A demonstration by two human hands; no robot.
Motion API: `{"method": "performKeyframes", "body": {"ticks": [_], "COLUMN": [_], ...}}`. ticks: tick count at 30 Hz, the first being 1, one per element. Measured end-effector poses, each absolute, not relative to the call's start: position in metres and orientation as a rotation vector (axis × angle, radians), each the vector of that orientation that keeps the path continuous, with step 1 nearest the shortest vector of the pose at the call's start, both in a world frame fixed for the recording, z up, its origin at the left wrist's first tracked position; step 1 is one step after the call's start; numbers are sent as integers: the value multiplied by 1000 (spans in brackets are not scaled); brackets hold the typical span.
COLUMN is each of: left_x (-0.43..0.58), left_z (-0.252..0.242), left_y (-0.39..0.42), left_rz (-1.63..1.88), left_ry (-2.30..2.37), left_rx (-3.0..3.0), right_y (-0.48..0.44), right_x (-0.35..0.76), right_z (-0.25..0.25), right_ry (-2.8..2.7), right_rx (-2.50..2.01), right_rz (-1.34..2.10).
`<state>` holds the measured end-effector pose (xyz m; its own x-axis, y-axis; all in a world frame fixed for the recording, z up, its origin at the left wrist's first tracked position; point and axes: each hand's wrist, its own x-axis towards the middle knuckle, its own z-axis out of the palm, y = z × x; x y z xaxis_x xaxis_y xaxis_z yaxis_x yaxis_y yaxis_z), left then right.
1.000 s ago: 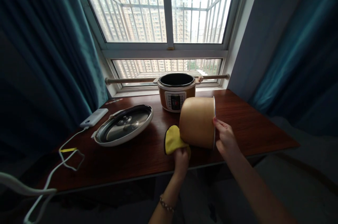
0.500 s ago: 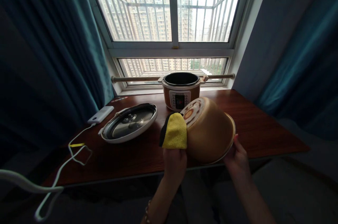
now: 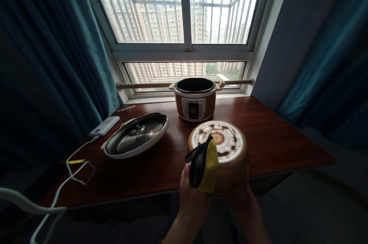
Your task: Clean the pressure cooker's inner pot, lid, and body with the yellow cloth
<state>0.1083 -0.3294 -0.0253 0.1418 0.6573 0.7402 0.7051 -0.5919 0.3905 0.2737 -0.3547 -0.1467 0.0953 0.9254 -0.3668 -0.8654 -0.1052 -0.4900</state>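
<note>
Your left hand (image 3: 194, 196) grasps a yellow-and-black cloth (image 3: 212, 167) against the near side of an upside-down pot (image 3: 234, 173), while your right hand (image 3: 244, 202) holds the pot low on its right, that grip mostly hidden. Over the table's (image 3: 276, 140) near edge, before the cooker (image 3: 180, 106), its stained base (image 3: 218, 138) faces up, seemingly for the cloth's reach; both hands stretch forward, close together.

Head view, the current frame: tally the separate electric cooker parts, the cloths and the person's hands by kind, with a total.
Electric cooker base: 1
Cooker lid: 1
Upturned inner pot: 1
Yellow-and-black cloth: 1
Hands: 2 (left hand, right hand)
Total: 6
</note>
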Motion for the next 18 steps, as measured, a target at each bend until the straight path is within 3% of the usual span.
{"method": "performKeyframes", "body": {"ticks": [18], "left_x": [85], "left_z": [-50], "left_y": [-340], "left_rz": [-1495], "left_ry": [-1601], "left_rx": [-2322], "right_y": [-369], "right_x": [262], "right_z": [-163], "right_ry": [243], "right_rx": [-587], "right_rz": [1617]}}
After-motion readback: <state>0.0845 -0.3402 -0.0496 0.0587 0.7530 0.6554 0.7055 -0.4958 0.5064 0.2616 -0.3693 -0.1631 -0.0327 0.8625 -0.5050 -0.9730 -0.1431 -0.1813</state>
